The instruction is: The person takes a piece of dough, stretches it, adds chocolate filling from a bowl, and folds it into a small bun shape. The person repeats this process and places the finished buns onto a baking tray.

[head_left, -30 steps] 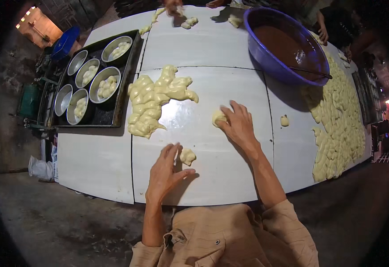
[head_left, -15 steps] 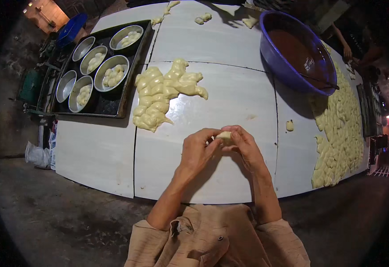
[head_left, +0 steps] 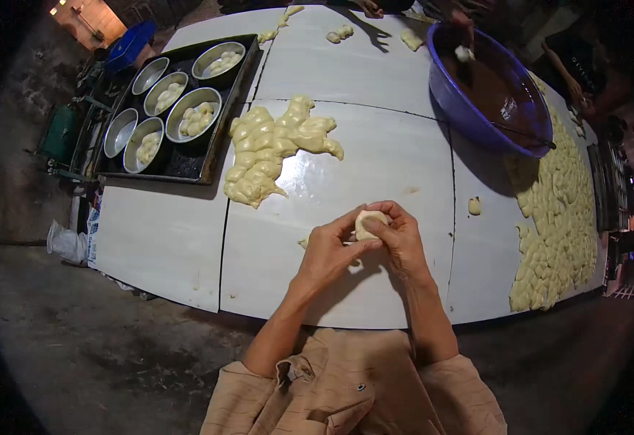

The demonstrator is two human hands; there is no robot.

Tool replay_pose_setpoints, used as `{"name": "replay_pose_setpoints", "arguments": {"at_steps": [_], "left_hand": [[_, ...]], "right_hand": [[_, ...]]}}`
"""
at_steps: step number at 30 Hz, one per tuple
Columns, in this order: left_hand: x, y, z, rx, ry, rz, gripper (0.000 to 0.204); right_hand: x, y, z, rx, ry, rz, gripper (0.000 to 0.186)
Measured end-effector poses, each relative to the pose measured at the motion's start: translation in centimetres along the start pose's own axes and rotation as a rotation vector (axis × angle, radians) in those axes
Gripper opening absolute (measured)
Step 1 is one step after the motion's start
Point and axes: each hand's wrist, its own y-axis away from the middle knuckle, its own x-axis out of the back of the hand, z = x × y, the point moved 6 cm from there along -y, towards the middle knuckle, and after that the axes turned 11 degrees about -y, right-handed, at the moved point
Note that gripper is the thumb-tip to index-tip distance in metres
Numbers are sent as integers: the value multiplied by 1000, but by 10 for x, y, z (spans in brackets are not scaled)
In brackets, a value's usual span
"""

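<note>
Both my hands hold a small round piece of pale dough [head_left: 367, 224] between them, just above the white table. My left hand [head_left: 329, 243] curls round its left edge. My right hand [head_left: 402, 238] grips its right side, thumb pressed onto its face. Under my left hand a bit of dough [head_left: 303, 242] shows partly on the tabletop. Farther off to the left lies a large, glossy, lumpy yellow sheet of dough [head_left: 270, 152].
At the left stands a black tray [head_left: 206, 172] of round metal tins [head_left: 121, 133], some with dough balls. A purple basin [head_left: 438, 83] of brown filling stands far right, a co-worker's hand [head_left: 463, 20] over it. Many dough pieces [head_left: 557, 232] cover the right side; one small piece [head_left: 474, 206] lies apart.
The dough between my fingers has turned and now shows a flatter, rounder face. A bit of dough has come into view beside my left hand. A co-worker's hand has come over the basin.
</note>
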Motion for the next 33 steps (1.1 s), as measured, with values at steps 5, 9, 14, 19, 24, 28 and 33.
{"name": "replay_pose_setpoints", "arguments": {"at_steps": [5, 9, 14, 19, 24, 28, 33], "left_hand": [[11, 5, 1, -17, -3, 49, 32], [20, 7, -19, 40, -23, 74, 27], [11, 10, -34, 178, 362, 14, 30], [7, 3, -30, 154, 190, 60, 27], [10, 3, -33, 133, 253, 98, 30], [15, 9, -38, 146, 386, 145, 23], [19, 15, -39, 221, 439, 146, 25]], "right_hand": [[7, 8, -6, -49, 70, 9, 26], [14, 16, -4, -115, 24, -15, 22], [16, 22, 2, -117, 121, -101, 24], [-6, 29, -2, 54, 467, -134, 21], [-10, 29, -5, 203, 664, -110, 30], [1, 28, 4, 20, 514, -91, 28], [3, 28, 19, -159, 62, -4, 21]]}}
